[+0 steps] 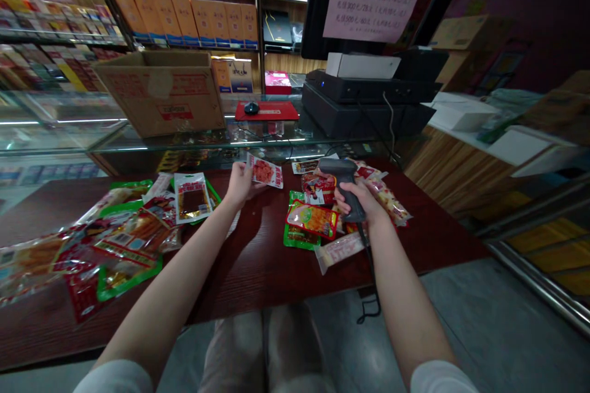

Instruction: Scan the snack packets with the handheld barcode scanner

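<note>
My left hand (239, 184) grips a small snack packet (266, 171) with a red and white wrapper, lifted just above the dark red table (258, 264). My right hand (358, 199) is closed around the handle of a grey barcode scanner (342, 177), whose head faces the packet. The scanner's black cable (371, 282) hangs down past the table's front edge. Under and beside my right hand lies a pile of snack packets (313, 221).
Many more snack packets (120, 233) are spread over the table's left side. Behind stands a glass counter (193, 135) carrying a cardboard box (161, 92), a red mouse pad with a mouse (251, 108) and a black register (369, 104). Shelves of goods line the back wall.
</note>
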Available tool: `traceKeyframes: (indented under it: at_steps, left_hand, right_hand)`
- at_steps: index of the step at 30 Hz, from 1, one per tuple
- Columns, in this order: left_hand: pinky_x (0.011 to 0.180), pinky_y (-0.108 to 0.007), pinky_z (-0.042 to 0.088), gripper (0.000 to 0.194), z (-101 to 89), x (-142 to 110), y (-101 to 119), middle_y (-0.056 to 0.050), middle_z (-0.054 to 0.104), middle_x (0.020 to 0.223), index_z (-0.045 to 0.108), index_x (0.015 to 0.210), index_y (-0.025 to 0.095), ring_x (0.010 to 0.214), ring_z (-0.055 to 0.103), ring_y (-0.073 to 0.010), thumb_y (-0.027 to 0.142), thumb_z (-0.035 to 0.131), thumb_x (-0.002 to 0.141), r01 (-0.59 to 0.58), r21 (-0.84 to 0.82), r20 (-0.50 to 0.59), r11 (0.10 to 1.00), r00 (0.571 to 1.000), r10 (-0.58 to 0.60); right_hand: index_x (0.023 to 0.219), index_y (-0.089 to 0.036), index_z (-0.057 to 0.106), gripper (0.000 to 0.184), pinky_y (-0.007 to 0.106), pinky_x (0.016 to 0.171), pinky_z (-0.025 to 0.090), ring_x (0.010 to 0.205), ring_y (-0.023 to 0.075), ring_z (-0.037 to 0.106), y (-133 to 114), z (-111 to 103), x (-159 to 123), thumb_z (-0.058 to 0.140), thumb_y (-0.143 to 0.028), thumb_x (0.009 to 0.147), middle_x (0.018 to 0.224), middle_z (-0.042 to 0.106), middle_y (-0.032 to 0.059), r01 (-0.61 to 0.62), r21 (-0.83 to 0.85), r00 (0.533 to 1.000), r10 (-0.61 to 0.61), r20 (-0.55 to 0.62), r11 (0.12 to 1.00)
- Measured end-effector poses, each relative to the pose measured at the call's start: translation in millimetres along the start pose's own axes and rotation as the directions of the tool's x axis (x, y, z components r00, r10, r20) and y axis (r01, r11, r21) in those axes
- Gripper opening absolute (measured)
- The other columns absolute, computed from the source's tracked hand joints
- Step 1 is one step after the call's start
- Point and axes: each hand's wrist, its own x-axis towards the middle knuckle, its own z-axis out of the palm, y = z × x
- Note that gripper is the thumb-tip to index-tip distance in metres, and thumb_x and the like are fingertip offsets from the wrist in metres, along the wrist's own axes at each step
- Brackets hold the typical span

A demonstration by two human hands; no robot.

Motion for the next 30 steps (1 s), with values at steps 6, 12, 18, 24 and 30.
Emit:
traceKeyframes:
  at_steps: [6,12,18,24,30]
  left_hand:
    - [0.086,-0.046,0.062,0.026,-49.8,-30,33,-0.002,0.068,0.094,0.056,0.097,0.019,0.091,0.07,-0.0178,0.006,0.06,0.075,0.045,-0.322,0.078,0.946,0.997,-0.021]
    - [0.102,-0.048,0.053,0.022,-65.2,-44,28,-0.006,0.074,0.098,0.065,0.089,0.016,0.102,0.069,-0.0202,0.003,0.064,0.072,0.114,-0.44,0.147,0.891,0.988,-0.054]
    - [0.108,-0.042,0.047,0.025,-56.9,-44,13,-0.01,0.074,0.097,0.069,0.082,0.016,0.115,0.065,-0.0245,0.041,0.068,0.082,0.076,-0.49,0.145,0.868,0.989,-0.005]
    - [0.117,-0.051,0.034,0.039,-59.2,-48,1,-0.011,0.05,0.141,0.067,0.108,0.022,0.136,0.047,-0.0301,0.029,0.075,0.071,-0.504,0.249,0.228,0.827,0.861,0.455]
    - [0.119,-0.051,0.03,0.061,-64.0,-42,-1,-0.013,0.039,0.152,0.055,0.128,0.021,0.144,0.037,-0.0314,0.011,0.064,0.069,-0.5,0.278,0.172,0.82,0.866,0.47]
  right_hand:
    - [0.091,-0.022,0.046,0.027,0.021,0.034,0.031,0.033,0.0069,0.036,9,8,3,0.066,-0.036,0.079,0.056,0.051,-0.0075,-0.002,0.028,0.998,0.0,0.056,1.0]
    - [0.089,-0.02,0.048,0.024,0.02,0.033,0.031,0.033,0.0067,0.037,11,20,1,0.064,-0.035,0.081,0.055,0.05,-0.0067,-0.019,0.03,0.996,0.016,0.09,0.999]
    - [0.085,-0.02,0.046,0.023,0.019,0.035,0.031,0.034,0.0057,0.038,11,26,0,0.065,-0.034,0.082,0.056,0.05,-0.0066,-0.035,0.016,0.992,0.033,0.126,0.999]
    - [0.089,-0.02,0.048,0.025,0.02,0.034,0.032,0.034,0.0061,0.039,13,28,1,0.066,-0.035,0.081,0.057,0.05,-0.0069,-0.04,-0.001,0.989,0.04,0.146,0.999]
    - [0.087,-0.021,0.045,0.026,0.02,0.035,0.031,0.034,0.0064,0.039,15,29,1,0.066,-0.036,0.082,0.056,0.05,-0.0072,-0.063,-0.028,0.984,0.067,0.164,0.998]
